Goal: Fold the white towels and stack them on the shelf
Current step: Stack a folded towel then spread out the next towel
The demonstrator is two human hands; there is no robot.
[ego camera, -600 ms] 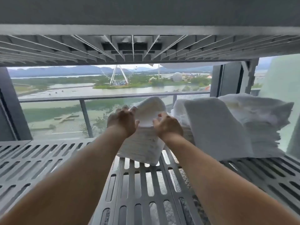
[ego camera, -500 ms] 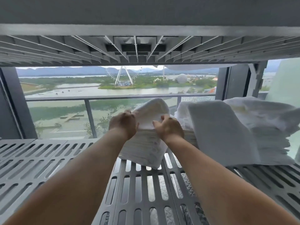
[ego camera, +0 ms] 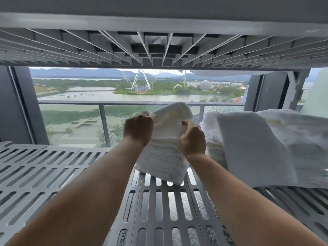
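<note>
Head view: slotted grey shelf (ego camera: 53, 166) bare at left. My left hand (ego camera: 138, 130) curls round the left edge of the folded white towel (ego camera: 163, 157); my right hand (ego camera: 192, 139) pinches its right edge. Towel tilted, lower end down at the slats, just beside the towel stack (ego camera: 257, 148) at right.

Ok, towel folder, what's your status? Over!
Left hand and right hand both grip the folded white towel. Towel upright, low edge at slatted shelf. Towel stack close on the right; nothing blocking.
</note>
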